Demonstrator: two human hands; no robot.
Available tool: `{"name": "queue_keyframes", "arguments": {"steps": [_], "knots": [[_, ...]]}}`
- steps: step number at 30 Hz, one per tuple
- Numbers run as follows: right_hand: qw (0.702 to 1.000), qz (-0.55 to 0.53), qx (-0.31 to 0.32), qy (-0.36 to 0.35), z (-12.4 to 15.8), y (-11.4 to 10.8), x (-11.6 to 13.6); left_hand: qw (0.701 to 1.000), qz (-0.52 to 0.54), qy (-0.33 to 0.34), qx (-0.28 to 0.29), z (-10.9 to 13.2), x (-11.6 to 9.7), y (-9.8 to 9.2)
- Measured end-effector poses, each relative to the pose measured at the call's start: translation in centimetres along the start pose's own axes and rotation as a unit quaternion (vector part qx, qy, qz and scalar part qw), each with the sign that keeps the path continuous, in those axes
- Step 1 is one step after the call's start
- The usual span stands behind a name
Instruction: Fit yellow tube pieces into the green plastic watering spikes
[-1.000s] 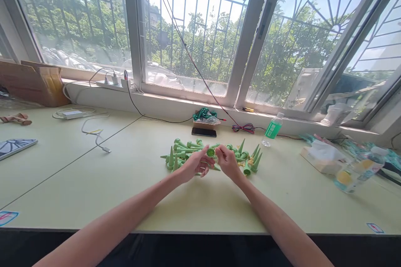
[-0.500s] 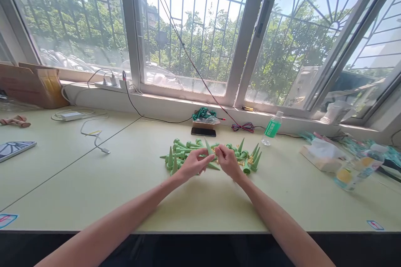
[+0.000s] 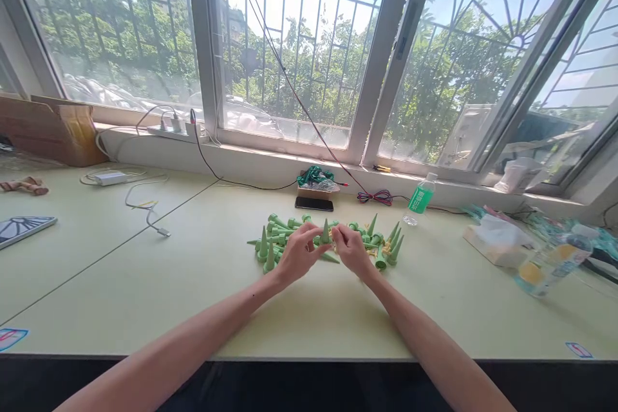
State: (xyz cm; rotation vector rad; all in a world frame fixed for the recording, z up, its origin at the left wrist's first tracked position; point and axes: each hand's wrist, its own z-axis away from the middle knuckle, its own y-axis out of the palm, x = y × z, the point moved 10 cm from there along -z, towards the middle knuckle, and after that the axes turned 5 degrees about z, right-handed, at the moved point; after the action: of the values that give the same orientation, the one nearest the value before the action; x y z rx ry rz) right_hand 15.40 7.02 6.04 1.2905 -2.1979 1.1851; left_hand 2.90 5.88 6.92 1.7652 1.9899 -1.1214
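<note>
My left hand point(image 3: 298, 256) has its thumb and fingers closed around a green plastic cone-shaped plant watering spike point(image 3: 326, 233), which stands upright with its tip up. Right beside it, my right hand point(image 3: 351, 250) is curled in a pinch; whatever lies between its fingertips is hidden. Both hands are just over the table, in front of a pile of similar green spikes point(image 3: 262, 247). Some of these stand on their wide ends and others lie on their sides. Small yellow pieces point(image 3: 387, 248) are scattered among the spikes on the right.
Behind the pile lie a black phone point(image 3: 313, 204) and a small box with green cords point(image 3: 316, 177). A green-labelled bottle point(image 3: 420, 199) stands to the right, with a tissue box point(image 3: 495, 246) and a larger bottle point(image 3: 550, 264) farther right. White cables point(image 3: 147, 212) lie on the left.
The held spike has turned from leaning left to upright, and its wide end now shows between the hands. My left fingers have shifted their hold. My right hand stays nearly in place.
</note>
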Motion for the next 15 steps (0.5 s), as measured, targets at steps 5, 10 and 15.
{"name": "queue_keyframes", "arguments": {"steps": [5, 10, 15], "knots": [[1.0, -0.009, -0.018, 0.008, 0.1, 0.0, -0.1, 1.0, -0.009, -0.021, 0.005, 0.0, 0.3, 0.2], [0.999, -0.006, -0.046, 0.014, 0.2, -0.6, -0.2, 0.995, 0.028, -0.09, -0.02, -0.1, 1.0, -0.4], [0.998, -0.009, -0.065, 0.015, 0.2, -1.0, -0.4, 0.978, 0.105, -0.176, -0.023, 0.0, 2.3, -0.2]]}}
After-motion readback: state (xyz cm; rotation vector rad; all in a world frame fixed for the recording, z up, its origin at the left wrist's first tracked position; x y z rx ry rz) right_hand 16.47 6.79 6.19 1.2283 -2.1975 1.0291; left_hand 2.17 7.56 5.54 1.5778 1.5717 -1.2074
